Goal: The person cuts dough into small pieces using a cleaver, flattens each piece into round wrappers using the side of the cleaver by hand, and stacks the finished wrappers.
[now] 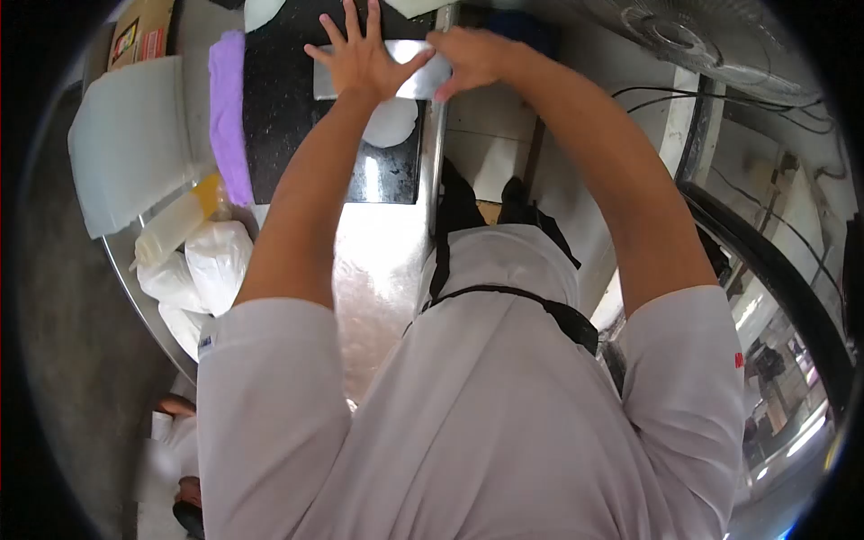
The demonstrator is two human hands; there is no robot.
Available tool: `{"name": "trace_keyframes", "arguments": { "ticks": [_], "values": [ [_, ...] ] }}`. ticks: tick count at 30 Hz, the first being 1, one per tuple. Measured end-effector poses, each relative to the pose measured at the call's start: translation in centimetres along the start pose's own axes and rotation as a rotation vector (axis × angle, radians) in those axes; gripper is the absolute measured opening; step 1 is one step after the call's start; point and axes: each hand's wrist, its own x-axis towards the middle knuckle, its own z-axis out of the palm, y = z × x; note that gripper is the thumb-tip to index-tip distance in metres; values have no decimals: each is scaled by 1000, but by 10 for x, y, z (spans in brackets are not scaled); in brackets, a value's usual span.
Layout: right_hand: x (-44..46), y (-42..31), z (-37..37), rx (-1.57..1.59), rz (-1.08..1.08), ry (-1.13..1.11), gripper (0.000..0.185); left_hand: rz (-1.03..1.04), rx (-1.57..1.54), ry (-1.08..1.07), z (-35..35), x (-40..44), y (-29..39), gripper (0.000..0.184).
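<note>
A shiny flat metal plate [423,83] lies across the black board [279,135] at the top of the head view. My left hand [363,67] rests on the plate with its fingers spread wide. At the plate's right end, by the table's edge, my right hand [468,61] is closed around it, the thumb below and the fingers above. Just under the plate, a round white flat piece [391,123] lies on the board, its upper edge partly covered; I cannot tell what it is made of.
A folded purple cloth [229,117] lies along the board's left side. Farther left are clear plastic sheets [130,139], a bottle [171,223], white bags [219,261] and a cardboard box [141,34]. A large fan [675,31] stands at upper right. Another person [180,441] appears at lower left.
</note>
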Motion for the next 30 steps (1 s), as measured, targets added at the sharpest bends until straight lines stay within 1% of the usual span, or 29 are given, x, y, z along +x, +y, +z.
{"name": "trace_keyframes", "arguments": {
  "ticks": [1,3,4,5,6,7,8,9,11,13,14,15,17,18,19,21,22,23,24,25,26,27,28,29,30],
  "values": [
    [-3,6,22,77,-16,-16,76,15,-4,5,15,-4,-5,126],
    [-30,-16,26,113,91,-71,77,245,-117,168,45,-30,-22,122],
    [-23,-3,17,103,99,-61,77,229,-68,145,46,-24,-19,122],
    [-19,7,11,104,60,-36,77,228,-72,150,47,-9,-17,122],
    [-22,6,15,128,25,-24,77,202,-76,181,42,-5,-15,121],
    [-19,11,13,137,36,-30,77,183,-83,222,38,0,-10,120],
    [-7,19,5,54,5,14,78,155,-149,276,34,5,-8,121],
    [1,23,-4,-37,-26,68,78,-12,-21,31,-7,12,14,126],
    [-1,7,0,-77,-21,109,80,27,2,-26,-15,18,9,126],
    [-8,-1,20,74,75,10,82,328,-64,253,43,8,-30,121],
    [-21,-13,22,77,109,-77,83,318,-65,211,46,-12,-29,121],
    [-24,-7,26,87,107,-85,83,314,-64,199,44,-14,-24,121],
    [-25,10,36,109,13,51,83,279,-53,187,37,-7,-14,120],
    [-24,10,24,32,27,96,83,243,-40,197,35,0,-12,119],
    [-18,12,9,32,21,94,83,126,28,22,4,9,9,125],
    [-3,8,-15,-23,134,-33,82,93,34,33,0,22,8,123],
    [4,10,-17,-15,143,29,49,142,39,71,2,32,1,122],
    [11,12,-10,-15,141,34,49,196,44,100,5,37,-6,120],
    [17,19,10,60,77,52,65,206,44,72,-4,37,-4,117],
    [16,13,13,126,11,69,81,205,41,64,8,25,-10,117],
    [-1,5,21,128,7,67,81,302,-15,134,28,10,-26,116],
    [-15,0,41,97,-64,41,82,396,-64,195,48,-5,-40,116],
    [-31,-19,51,95,2,29,83,404,-140,172,41,-33,-40,111],
    [-38,-28,49,84,74,22,83,407,-118,135,43,-36,-43,114],
    [-28,-21,45,73,69,21,83,416,-73,151,33,-24,-40,105]
  ]
}}
